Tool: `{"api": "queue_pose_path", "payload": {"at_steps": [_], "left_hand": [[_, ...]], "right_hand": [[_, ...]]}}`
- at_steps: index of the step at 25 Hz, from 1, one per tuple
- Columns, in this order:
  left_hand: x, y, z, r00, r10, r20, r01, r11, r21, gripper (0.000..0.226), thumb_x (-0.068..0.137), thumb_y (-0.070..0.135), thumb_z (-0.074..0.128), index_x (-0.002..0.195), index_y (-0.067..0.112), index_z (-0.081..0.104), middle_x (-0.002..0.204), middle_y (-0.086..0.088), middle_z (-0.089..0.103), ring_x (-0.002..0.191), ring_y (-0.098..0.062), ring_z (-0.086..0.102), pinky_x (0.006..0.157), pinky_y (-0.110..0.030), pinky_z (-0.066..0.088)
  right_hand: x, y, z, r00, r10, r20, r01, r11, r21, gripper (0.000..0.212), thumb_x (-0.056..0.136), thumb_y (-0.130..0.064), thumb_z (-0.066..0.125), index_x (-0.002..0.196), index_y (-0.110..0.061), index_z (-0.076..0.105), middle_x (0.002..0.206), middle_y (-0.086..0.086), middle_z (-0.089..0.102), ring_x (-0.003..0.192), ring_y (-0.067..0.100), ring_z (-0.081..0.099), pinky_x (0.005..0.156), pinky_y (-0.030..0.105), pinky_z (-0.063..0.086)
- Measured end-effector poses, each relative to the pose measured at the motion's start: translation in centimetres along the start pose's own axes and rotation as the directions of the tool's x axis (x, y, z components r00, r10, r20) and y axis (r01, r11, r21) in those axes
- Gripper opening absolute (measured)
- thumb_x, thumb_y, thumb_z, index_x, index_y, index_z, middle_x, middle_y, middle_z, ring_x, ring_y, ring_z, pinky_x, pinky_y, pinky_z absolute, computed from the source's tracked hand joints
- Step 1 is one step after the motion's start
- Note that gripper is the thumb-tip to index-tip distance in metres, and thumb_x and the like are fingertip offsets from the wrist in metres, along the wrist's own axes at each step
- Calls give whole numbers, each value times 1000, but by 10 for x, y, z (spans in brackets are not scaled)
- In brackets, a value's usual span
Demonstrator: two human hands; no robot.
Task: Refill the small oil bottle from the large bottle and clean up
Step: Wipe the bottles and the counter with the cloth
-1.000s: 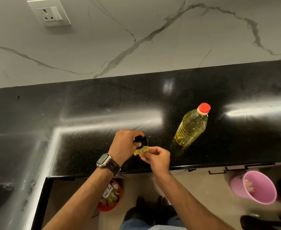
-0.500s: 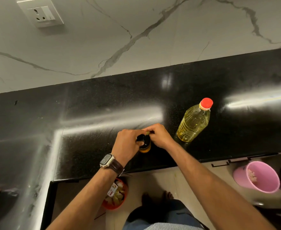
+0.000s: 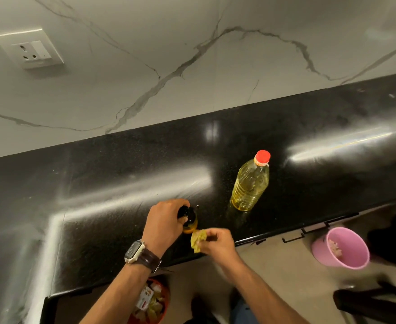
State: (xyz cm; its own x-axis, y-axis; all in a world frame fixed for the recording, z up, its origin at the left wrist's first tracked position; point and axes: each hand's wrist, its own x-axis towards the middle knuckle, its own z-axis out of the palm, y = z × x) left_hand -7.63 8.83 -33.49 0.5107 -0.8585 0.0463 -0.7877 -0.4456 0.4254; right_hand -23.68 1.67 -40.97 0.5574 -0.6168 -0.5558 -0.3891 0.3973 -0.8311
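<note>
The small oil bottle [image 3: 190, 222], dark on top with amber oil at its base, stands near the front edge of the black counter [image 3: 98, 206]. My left hand [image 3: 165, 224], with a watch on its wrist, grips the bottle from the left. My right hand [image 3: 215, 242] pinches a crumpled yellow-green wipe [image 3: 198, 239] just in front of the bottle's base. The large oil bottle [image 3: 249, 183], clear with yellow oil and a red cap, stands upright to the right, untouched.
A pink bucket [image 3: 342, 250] sits on the floor at the right. A red bin [image 3: 153, 302] full of wrappers stands below the counter edge. A wall socket [image 3: 31, 49] is on the marble backsplash. Dark shapes lie at the lower right.
My right hand has pulled back from the far side of the small bottle to its near side, with the wipe now showing. My left hand stays on the bottle.
</note>
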Motion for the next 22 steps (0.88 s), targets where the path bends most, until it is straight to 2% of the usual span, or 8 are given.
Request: {"api": "queue_pose_path", "payload": {"at_steps": [3,7,10,12,14,18,20,22], "left_hand": [[3,4,0,999,-1,32,0,1000,16,37,81,13,82,113,27,71,107,7,75,100,-19,70,86,-38,60],[-2,25,-3,998,-55,44,47,986,158,47,85,27,80,128,30,62,120,9,69,111,-18,68,87,-35,59],[-13,52,-3,994,-47,-103,71,967,245,66,75,43,89,134,25,64,124,5,72,111,-20,70,82,-36,61],[-14,82,4,984,-41,-174,45,999,21,77,74,54,87,140,25,61,132,5,69,118,-16,67,93,-36,59],[-3,117,18,990,-98,-103,52,922,-384,96,70,64,85,152,30,47,149,12,55,136,-8,53,111,-37,49],[46,168,47,989,-100,-110,10,783,-621,112,64,67,87,158,37,33,159,15,41,147,-7,38,120,-38,38],[67,176,55,978,-109,-178,-32,764,-645,97,67,62,88,150,37,46,149,14,53,138,-8,50,114,-37,45],[79,177,58,970,-100,-222,-71,756,-650,67,69,54,89,129,41,62,123,16,69,113,-7,67,96,-39,58]], "right_hand": [[-32,-11,-37,999,-38,-8,39,996,84,30,85,16,69,94,-10,81,86,5,80,81,13,76,69,25,59],[-64,-31,-107,989,-74,-125,92,985,147,31,84,13,74,102,-12,80,96,8,81,96,24,77,76,30,62],[-84,-51,-151,962,-141,-233,179,972,152,38,80,14,76,104,-15,78,96,8,80,97,27,76,75,29,63],[-94,-74,-171,913,-265,-310,295,954,54,40,77,12,79,98,-22,80,95,3,81,94,24,76,75,26,62],[-97,-107,-184,822,-459,-336,461,884,-80,38,76,9,80,95,-23,81,93,-3,81,90,16,77,77,19,60],[-75,-176,-200,510,-856,-87,716,478,-508,29,80,2,83,104,-14,80,102,-8,78,96,7,74,86,20,58],[-54,-197,-198,382,-915,132,697,191,-691,31,82,1,81,109,-13,80,109,-4,76,104,7,70,92,24,57],[-37,-207,-194,357,-850,388,648,-74,-758,31,83,-6,80,113,-14,79,115,1,75,113,15,68,98,30,57]]}}
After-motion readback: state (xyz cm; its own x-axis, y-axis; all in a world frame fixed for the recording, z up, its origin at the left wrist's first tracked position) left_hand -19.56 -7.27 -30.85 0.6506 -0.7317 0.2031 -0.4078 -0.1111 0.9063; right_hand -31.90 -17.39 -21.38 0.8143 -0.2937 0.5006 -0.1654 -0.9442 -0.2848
